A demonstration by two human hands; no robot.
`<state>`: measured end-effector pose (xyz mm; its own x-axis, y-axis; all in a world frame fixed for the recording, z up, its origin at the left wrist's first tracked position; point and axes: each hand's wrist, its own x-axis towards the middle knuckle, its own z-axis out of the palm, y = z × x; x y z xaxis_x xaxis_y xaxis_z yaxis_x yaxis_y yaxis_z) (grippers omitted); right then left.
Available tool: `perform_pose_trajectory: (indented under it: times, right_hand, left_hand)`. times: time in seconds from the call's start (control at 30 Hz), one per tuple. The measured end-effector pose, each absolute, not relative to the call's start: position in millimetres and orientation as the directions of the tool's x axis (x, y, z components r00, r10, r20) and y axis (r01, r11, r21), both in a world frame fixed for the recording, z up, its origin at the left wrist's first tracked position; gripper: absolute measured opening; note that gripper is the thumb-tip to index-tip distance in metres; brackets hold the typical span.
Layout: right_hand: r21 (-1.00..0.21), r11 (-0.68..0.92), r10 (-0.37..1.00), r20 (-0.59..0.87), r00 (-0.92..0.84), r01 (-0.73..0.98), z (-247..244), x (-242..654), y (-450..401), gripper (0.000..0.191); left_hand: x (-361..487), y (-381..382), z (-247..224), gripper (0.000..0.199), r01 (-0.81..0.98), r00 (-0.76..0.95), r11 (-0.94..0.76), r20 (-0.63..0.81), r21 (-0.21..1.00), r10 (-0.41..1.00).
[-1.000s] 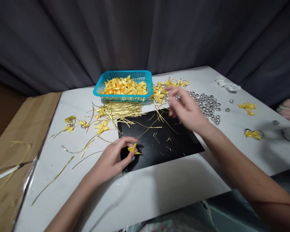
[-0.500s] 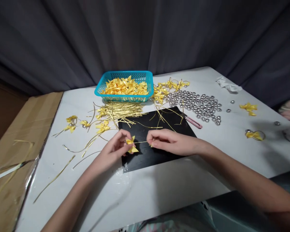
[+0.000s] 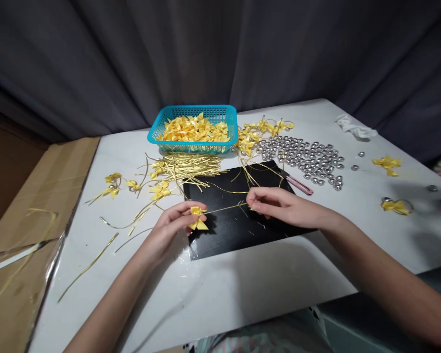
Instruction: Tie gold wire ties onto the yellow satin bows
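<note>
My left hand [image 3: 176, 223] pinches a yellow ribbon bow [image 3: 197, 218] over the left part of a black board [image 3: 224, 235]. A thin gold cord [image 3: 226, 209] runs taut from the bow to my right hand [image 3: 270, 202]. The fingers of my right hand are closed on the cord, and a small bit of yellow shows under their tips. Both hands are just above the board, with their palms turned inward.
Behind the board are a blue basket [image 3: 193, 147] of yellow bows, a bundle of gold cords [image 3: 193, 165] and many silver beads [image 3: 301, 157]. Pink-handled snips [image 3: 299, 185] lie at the board's right edge. More bows lie left and right. Part of another person shows at far right.
My right hand has moved right, away from my left hand, and the cord between them is longer. The bow has turned in my left fingers. The whole view has shifted slightly.
</note>
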<state>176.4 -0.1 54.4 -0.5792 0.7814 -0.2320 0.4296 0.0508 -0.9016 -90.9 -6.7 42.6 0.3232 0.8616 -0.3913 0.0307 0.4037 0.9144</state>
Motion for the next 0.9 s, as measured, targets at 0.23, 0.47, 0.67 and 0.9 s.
perform_pose_trajectory:
  times: [0.23,0.47,0.67,0.9]
  right_hand:
    - [-0.885,-0.124,0.690,-0.402,-0.603,0.448,61,177,-4,0.033]
    - [-0.823,-0.153,0.837,-0.402,-0.372,0.547,72,213,-3,0.035]
    - [-0.780,0.142,0.936,-0.094,-0.338,0.610,94,202,2,0.023]
    - [-0.820,0.335,0.764,-0.053,-0.643,0.465,89,112,2,0.012]
  left_hand:
    - [-89,-7,41,0.030,0.054,0.255,0.323,-0.326,0.945,0.910]
    - [-91,-3,38,0.008,0.112,0.245,0.245,-0.266,0.963,0.932]
    - [-89,-4,43,0.020,0.060,0.195,0.281,-0.287,0.958,0.938]
    - [-88,-6,49,0.017,0.143,0.233,0.317,-0.343,0.938,0.910]
